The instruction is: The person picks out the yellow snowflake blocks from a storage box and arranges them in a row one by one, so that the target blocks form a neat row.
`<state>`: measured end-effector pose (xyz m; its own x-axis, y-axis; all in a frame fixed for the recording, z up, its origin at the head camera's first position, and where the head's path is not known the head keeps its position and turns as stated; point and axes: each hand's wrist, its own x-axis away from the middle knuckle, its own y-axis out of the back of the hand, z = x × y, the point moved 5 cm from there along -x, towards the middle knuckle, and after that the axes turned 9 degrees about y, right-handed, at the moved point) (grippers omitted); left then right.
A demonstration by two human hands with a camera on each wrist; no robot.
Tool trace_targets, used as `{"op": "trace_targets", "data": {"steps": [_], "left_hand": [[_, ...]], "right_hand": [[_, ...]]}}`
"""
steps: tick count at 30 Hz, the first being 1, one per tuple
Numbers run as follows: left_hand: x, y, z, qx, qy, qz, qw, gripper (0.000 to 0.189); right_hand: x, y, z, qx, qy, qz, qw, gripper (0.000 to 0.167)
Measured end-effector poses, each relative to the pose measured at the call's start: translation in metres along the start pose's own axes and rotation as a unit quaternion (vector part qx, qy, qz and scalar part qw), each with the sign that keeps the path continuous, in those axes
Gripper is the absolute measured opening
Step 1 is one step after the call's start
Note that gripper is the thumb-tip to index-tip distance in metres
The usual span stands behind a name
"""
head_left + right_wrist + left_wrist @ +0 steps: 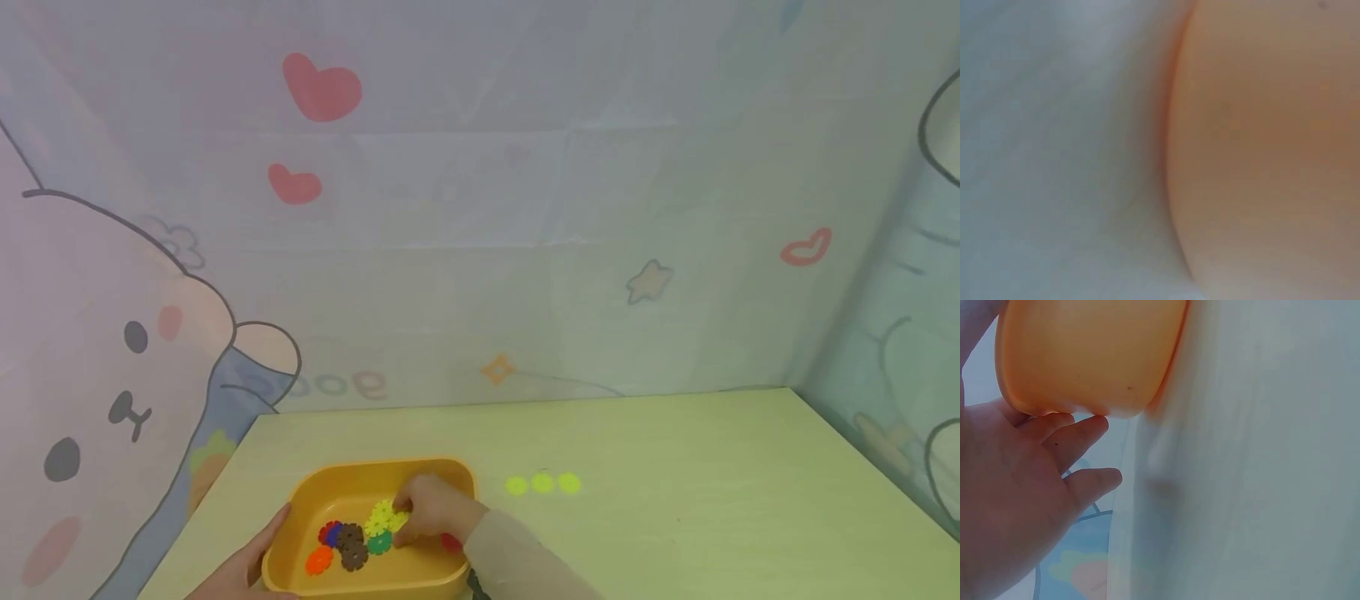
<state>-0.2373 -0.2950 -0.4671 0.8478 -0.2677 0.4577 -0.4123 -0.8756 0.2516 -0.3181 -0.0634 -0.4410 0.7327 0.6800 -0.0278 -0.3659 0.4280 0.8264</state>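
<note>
Relaxed left hand (pixel 243 568) braces the tray (pixel 341 481); right hand (pixel 437 505) touches yellow pieces (pixel 379 519) beneath, any pinch unclear; slack bracing could let the tray slide.

Two hands in the lower left and bottom middle of the frame, a left hand (pixel 243 568) and a right hand (pixel 438 508). One tray (pixel 352 477) between them, one table (pixel 675 500) across the bottom. Right of centre down low I count three yellow discs (pixel 542 483) in a row. Inside the tray it's two brown discs (pixel 354 557), two red discs (pixel 452 543), plus one blue disc (pixel 333 537), one green disc (pixel 380 542) and one orange disc (pixel 319 560). More yellow ones in there too, but they overlap so no exact number, sorry. Backdrop: two solid hearts (pixel 322 90) upper left, one outlined heart (pixel 807 247) far right, one star (pixel 649 282).
</note>
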Motion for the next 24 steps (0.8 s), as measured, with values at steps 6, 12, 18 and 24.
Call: {"op": "trace_targets", "data": {"steps": [6,12,18,24], "left_hand": [[-0.0003,0.0002,0.0016,0.01,0.016,-0.007,0.9998,0.102],[-0.0007,0.0007,-0.0011,-0.016,0.0,-0.006,0.9999,0.102],[-0.001,0.0003,-0.0021,-0.019,-0.001,-0.006,0.9998,0.102],[-0.0011,0.0007,0.0011,-0.002,0.015,-0.016,0.9998,0.102]], "right_hand": [[0.0014,-0.0011,0.0011,0.008,-0.006,0.009,0.9999,0.037],[0.0016,-0.0007,0.0011,0.009,-0.013,0.011,0.9998,0.033],[0.0027,0.0003,-0.0001,-0.008,-0.023,0.011,0.9997,0.035],[0.0018,0.0026,-0.0009,-0.053,-0.019,-0.008,0.9984,0.039]]}}
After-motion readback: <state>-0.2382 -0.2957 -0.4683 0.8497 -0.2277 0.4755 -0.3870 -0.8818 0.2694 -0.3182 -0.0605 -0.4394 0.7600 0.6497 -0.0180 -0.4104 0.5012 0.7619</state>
